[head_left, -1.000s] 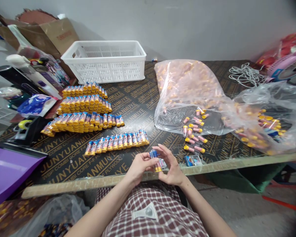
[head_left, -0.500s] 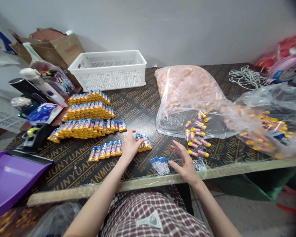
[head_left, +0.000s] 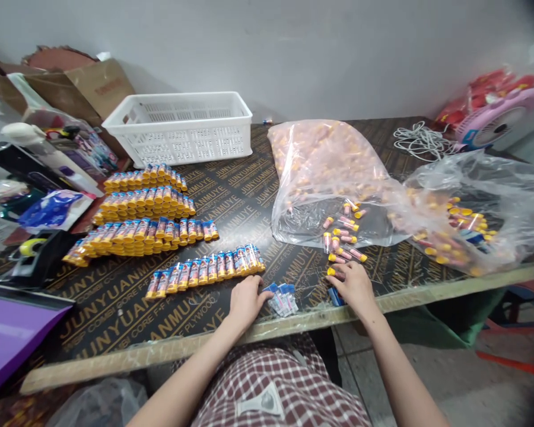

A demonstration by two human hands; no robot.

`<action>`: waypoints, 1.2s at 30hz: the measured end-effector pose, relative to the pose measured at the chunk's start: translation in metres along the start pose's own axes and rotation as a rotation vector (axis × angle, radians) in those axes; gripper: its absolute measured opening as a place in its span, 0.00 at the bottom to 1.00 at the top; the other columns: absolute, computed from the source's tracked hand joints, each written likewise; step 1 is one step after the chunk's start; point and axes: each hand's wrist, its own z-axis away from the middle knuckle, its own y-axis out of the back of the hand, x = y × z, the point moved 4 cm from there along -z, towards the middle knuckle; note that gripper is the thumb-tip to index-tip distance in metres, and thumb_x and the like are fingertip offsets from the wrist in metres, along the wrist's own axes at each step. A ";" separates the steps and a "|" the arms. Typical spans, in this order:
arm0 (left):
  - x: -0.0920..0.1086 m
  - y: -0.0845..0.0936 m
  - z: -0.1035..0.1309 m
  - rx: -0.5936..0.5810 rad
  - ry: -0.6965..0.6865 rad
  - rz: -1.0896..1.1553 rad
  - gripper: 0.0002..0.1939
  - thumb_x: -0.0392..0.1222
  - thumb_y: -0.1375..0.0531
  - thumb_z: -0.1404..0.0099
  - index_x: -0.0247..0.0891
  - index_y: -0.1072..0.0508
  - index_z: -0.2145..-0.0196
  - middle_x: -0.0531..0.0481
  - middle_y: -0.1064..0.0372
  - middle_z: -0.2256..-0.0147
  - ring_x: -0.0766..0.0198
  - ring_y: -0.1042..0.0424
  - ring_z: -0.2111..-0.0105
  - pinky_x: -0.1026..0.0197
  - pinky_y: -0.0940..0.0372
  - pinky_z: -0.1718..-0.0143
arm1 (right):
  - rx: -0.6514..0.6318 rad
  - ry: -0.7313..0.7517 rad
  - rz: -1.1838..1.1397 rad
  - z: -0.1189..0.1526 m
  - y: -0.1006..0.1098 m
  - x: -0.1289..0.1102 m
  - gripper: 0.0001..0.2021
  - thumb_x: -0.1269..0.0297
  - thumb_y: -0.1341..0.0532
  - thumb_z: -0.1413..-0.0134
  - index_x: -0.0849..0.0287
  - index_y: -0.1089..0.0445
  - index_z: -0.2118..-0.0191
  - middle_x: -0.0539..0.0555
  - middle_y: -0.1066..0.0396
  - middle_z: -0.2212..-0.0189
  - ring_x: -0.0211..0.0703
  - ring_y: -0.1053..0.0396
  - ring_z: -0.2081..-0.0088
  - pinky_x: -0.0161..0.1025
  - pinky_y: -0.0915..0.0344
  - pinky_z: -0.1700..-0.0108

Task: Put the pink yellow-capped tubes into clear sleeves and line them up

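Note:
My left hand rests low over the table with thumb and fingers apart. Its thumb reaches the edge of a small pile of clear, blue-topped labels. My right hand has its fingertips closed on a small pink tube with a yellow cap; part of it is hidden by the fingers. Just behind lie several loose pink tubes at the mouth of a clear bag. Under the right hand shows something blue, mostly covered. Left of centre stands a slanting row of blue-and-yellow labelled tubes.
Stacked labelled tubes sit behind the row, before a white basket. A large bag of tubes and a second open bag lie right. A tape dispenser, purple dustpan, cable and pink fan flank them.
My left hand has left the row's right end and come down beside the labels. My right hand has moved right from near the labels and closed on a tube. The view has shifted right.

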 end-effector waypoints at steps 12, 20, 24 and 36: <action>-0.010 -0.011 -0.001 0.013 0.042 0.163 0.03 0.39 0.40 0.43 0.38 0.29 0.73 0.50 0.32 0.72 0.63 0.33 0.70 0.63 0.44 0.67 | 0.057 -0.058 -0.391 -0.003 0.007 -0.059 0.10 0.57 0.40 0.49 0.59 0.34 0.65 0.54 0.31 0.71 0.42 0.33 0.72 0.40 0.34 0.68; -0.006 -0.014 0.005 -0.056 -0.088 0.124 0.07 0.35 0.47 0.38 0.38 0.30 0.69 0.47 0.29 0.69 0.61 0.31 0.68 0.63 0.42 0.65 | -0.054 -0.111 -0.719 0.013 0.003 -0.094 0.13 0.61 0.43 0.45 0.58 0.32 0.55 0.56 0.29 0.63 0.43 0.30 0.63 0.41 0.32 0.61; -0.002 -0.012 0.008 -0.073 -0.134 -0.003 0.07 0.35 0.48 0.38 0.38 0.31 0.69 0.47 0.30 0.69 0.60 0.32 0.68 0.62 0.42 0.66 | -0.080 -0.121 -0.775 0.017 0.001 -0.100 0.11 0.60 0.42 0.45 0.58 0.28 0.58 0.57 0.29 0.61 0.44 0.30 0.62 0.40 0.32 0.63; 0.006 0.013 0.007 0.069 0.292 1.182 0.17 0.35 0.35 0.55 0.35 0.32 0.65 0.56 0.32 0.78 0.69 0.34 0.78 0.67 0.39 0.73 | 0.037 -0.159 -1.085 0.025 0.033 -0.115 0.10 0.65 0.39 0.48 0.54 0.28 0.59 0.55 0.33 0.57 0.43 0.31 0.59 0.41 0.29 0.58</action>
